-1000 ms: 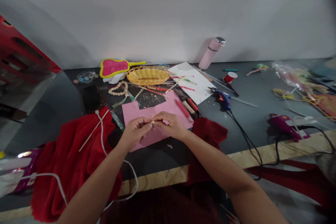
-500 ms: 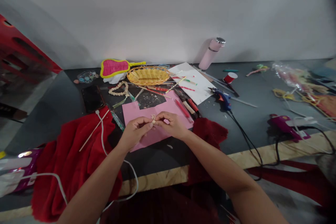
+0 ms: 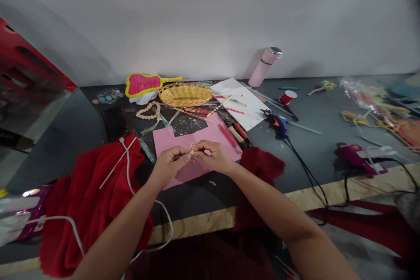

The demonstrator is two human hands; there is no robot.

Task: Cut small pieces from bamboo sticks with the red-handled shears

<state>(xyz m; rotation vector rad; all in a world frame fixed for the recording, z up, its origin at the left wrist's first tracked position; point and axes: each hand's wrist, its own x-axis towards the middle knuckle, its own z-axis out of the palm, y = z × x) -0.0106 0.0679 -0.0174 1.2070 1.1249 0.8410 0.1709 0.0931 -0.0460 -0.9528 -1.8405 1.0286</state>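
Above a pink sheet [image 3: 183, 176], my left hand [image 3: 171, 164] and my right hand [image 3: 213, 156] meet at the fingertips. Both are closed in a pinch on a small cream-coloured piece [image 3: 191, 146], one from each side; its lower part is hidden by the fingers. A heart-shaped beige braided piece [image 3: 148, 111] lies beyond the left hand, left of a yellow woven basket [image 3: 185, 95]. Red pens [image 3: 229, 136] and pliers with pale and red handles [image 3: 237, 134] rest beyond my right hand.
Red cloth [image 3: 95, 192] with a white cable lies at the left, near a black phone [image 3: 115, 123]. A pink bottle [image 3: 264, 67] stands by the wall. At the right are a blue glue gun [image 3: 278, 125], a red spool [image 3: 288, 96] and a purple power strip [image 3: 359, 159].
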